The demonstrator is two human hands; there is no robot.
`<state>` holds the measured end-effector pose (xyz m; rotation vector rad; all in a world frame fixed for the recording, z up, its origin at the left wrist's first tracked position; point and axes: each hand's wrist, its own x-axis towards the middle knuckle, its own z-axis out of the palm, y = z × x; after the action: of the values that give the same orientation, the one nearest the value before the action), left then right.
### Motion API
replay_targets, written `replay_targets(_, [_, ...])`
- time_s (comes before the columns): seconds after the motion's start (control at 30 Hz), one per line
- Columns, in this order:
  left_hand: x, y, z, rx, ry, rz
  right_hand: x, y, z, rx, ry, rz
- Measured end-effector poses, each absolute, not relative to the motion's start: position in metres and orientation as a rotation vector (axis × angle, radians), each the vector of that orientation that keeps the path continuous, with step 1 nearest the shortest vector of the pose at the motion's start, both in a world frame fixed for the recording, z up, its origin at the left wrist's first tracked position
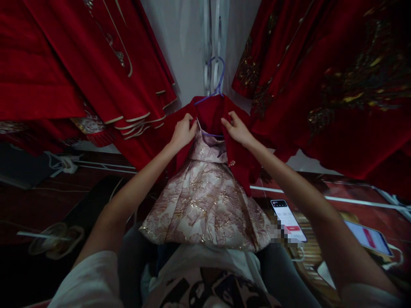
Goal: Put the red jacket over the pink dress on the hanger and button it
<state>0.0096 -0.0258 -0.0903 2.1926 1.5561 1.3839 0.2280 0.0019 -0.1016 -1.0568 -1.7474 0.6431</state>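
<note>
A small red jacket (pixel 239 149) hangs on a purple hanger (pixel 221 77) in front of me, over a pale pink and gold brocade dress (pixel 208 201). My left hand (pixel 185 131) is closed on the jacket's left front edge, near the dress strap. Opposite it, my right hand (pixel 236 128) pinches the other front edge. Between both hands the jacket's opening shows its red inside and the dress top. The brocade skirt spreads down over my lap.
Red garments with trim (pixel 128 85) hang at left, and embroidered red garments (pixel 321 85) at right. One lit phone (pixel 289 220) and a second phone (pixel 367 237) lie on a woven surface to the right. A plastic cup with a straw (pixel 56 239) stands at lower left.
</note>
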Motion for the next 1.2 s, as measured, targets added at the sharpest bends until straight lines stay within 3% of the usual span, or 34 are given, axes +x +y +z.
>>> replay_targets(0.33, [0.062, -0.034, -0.118, 1.563, 1.087, 1.567, 0.207, -0.042, -0.108, -0.747, -1.543, 1.15])
replay_targets(0.67, [0.05, -0.056, -0.151, 1.591, 0.962, 1.597, 0.205, -0.045, -0.13, -0.675, -1.468, 0.941])
replay_targets(0.87, [0.057, -0.051, -0.151, 1.537, 1.054, 1.726, 0.201, -0.045, -0.127, -0.698, -1.513, 0.824])
replay_targets(1.2, [0.056, -0.06, -0.146, 1.591, 1.066, 1.643, 0.198, -0.058, -0.125, -0.759, -1.555, 0.626])
